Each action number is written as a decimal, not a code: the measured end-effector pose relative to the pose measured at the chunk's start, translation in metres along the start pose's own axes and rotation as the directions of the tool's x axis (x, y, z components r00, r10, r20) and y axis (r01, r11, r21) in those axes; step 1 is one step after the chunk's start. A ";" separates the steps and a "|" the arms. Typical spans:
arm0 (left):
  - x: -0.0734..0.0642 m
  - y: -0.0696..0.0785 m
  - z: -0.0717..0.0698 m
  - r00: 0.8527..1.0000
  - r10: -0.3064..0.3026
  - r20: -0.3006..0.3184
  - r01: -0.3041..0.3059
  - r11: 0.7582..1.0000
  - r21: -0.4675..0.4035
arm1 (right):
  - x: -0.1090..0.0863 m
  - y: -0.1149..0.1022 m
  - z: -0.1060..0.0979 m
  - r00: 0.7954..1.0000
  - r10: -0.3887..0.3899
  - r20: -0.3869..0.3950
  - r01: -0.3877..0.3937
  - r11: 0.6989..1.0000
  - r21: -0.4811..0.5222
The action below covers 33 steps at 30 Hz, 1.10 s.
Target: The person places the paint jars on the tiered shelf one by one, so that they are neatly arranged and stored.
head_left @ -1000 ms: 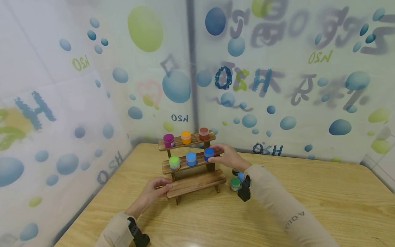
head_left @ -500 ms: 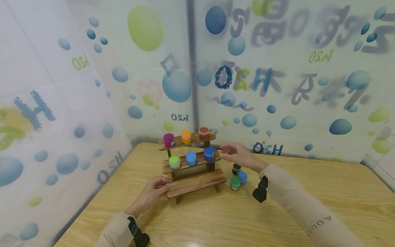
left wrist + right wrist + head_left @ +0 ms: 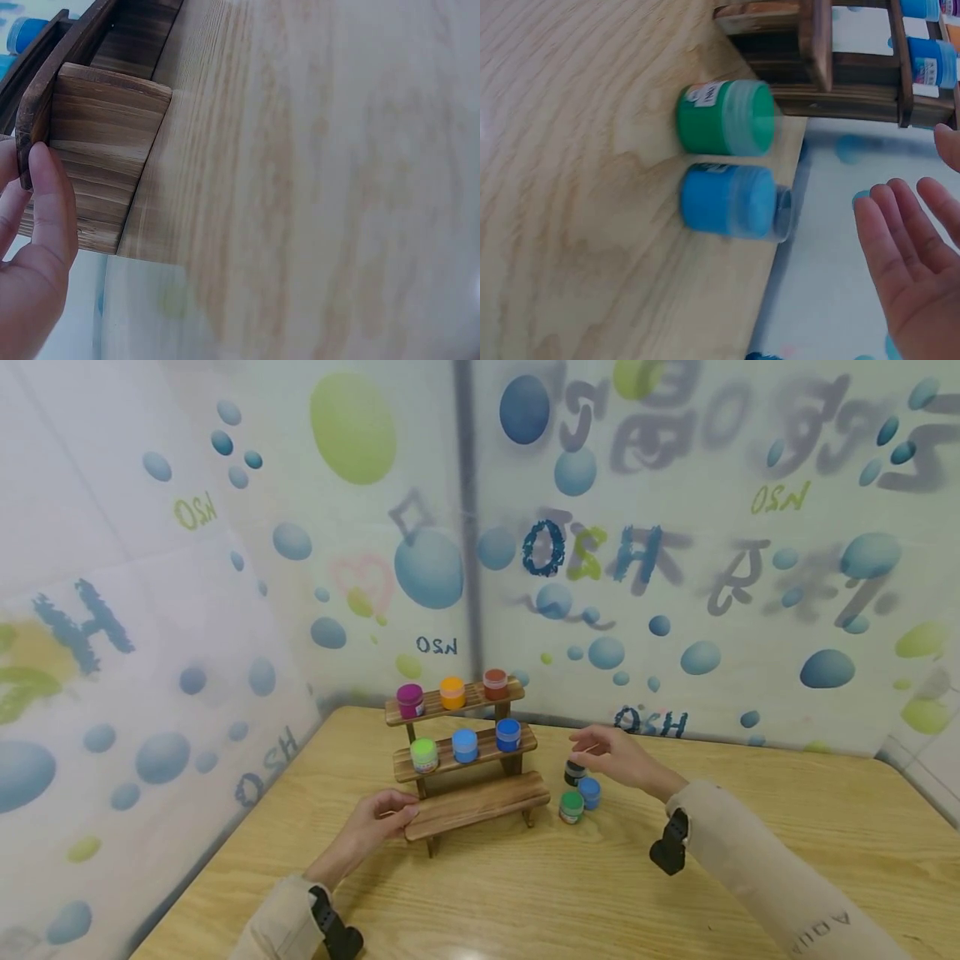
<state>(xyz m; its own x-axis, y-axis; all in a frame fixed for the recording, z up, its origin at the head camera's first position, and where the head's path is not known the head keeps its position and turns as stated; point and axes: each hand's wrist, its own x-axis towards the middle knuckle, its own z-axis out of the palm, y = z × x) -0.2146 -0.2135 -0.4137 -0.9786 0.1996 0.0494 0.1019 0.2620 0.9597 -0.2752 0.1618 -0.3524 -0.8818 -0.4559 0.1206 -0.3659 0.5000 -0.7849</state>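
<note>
In the head view, the rack was stood on the table, its lowest shelf pinched at the left end by the left hand, apparently as a brace. The purple jar, orange jar and brown jar were spaced along the top shelf, the lime jar, light blue jar and dark blue jar along the middle shelf, probably for display. Right of the rack, the black jar, blue jar and green jar were grouped, perhaps for easy reach. The right hand was held at the black jar, fingers loosely bent; contact could not be told.

In the left wrist view, the wood was seen clamped between thumb and fingers.

In the right wrist view, the right fingers and thumb were parted, with nothing gripped; the green jar and blue jar were shown side by side, away from the hand.
</note>
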 end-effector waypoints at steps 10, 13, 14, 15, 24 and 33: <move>0.001 -0.003 -0.001 1.000 0.006 -0.005 -0.006 1.000 0.012 | -0.015 0.032 0.006 0.998 0.026 -0.056 -0.026 1.000 0.011; 0.000 -0.003 -0.001 1.000 0.009 -0.004 -0.009 1.000 0.013 | -0.017 0.039 0.009 0.997 0.055 -0.062 -0.054 0.998 0.024; 0.000 -0.003 0.000 1.000 0.012 -0.004 -0.012 1.000 0.013 | -0.018 0.042 0.010 0.995 0.075 -0.064 -0.073 0.997 0.036; 0.000 -0.003 0.000 1.000 0.014 -0.003 -0.014 1.000 0.012 | -0.018 0.044 0.011 0.994 0.088 -0.062 -0.085 0.995 0.048; 0.001 -0.004 0.000 1.000 0.015 -0.009 -0.015 1.000 0.012 | -0.017 0.059 0.020 0.989 0.144 -0.035 -0.140 0.987 0.084; 0.000 -0.001 0.001 1.000 0.019 -0.016 -0.019 1.000 0.009 | -0.017 0.060 0.024 0.995 0.095 0.012 -0.095 0.990 0.100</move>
<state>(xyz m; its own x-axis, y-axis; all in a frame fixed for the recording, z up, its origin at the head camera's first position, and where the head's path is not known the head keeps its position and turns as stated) -0.2147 -0.2128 -0.4149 -0.9793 0.1893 0.0724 0.1222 0.2669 0.9560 -0.2753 0.1815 -0.4159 -0.9088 -0.4155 0.0384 -0.2485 0.4650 -0.8497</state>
